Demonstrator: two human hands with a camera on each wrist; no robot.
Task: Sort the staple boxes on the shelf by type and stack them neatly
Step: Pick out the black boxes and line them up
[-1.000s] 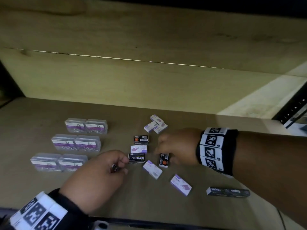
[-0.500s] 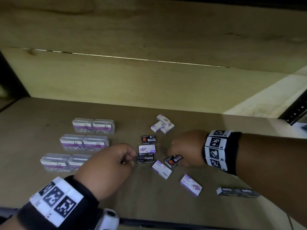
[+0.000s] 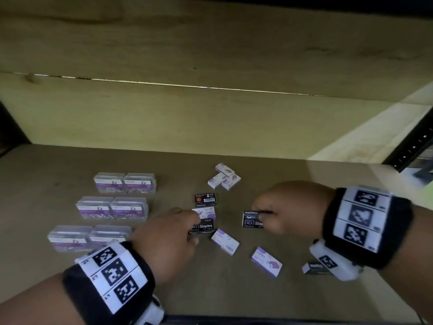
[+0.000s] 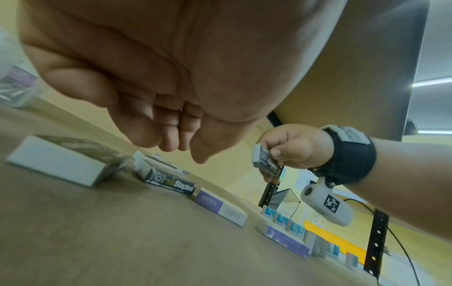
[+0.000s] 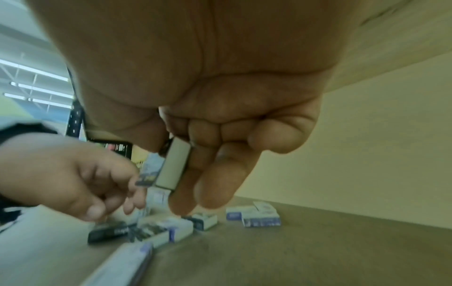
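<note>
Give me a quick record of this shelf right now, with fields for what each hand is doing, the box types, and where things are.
right hand: pinches a black staple box, lifted off the shelf
left hand: fingers curled, over a second black staple box; grip unclear
loose boxes: black and white-purple staple boxes, scattered mid-shelf
clear plastic cases: paired in three rows at left
sorting: not yet done
</note>
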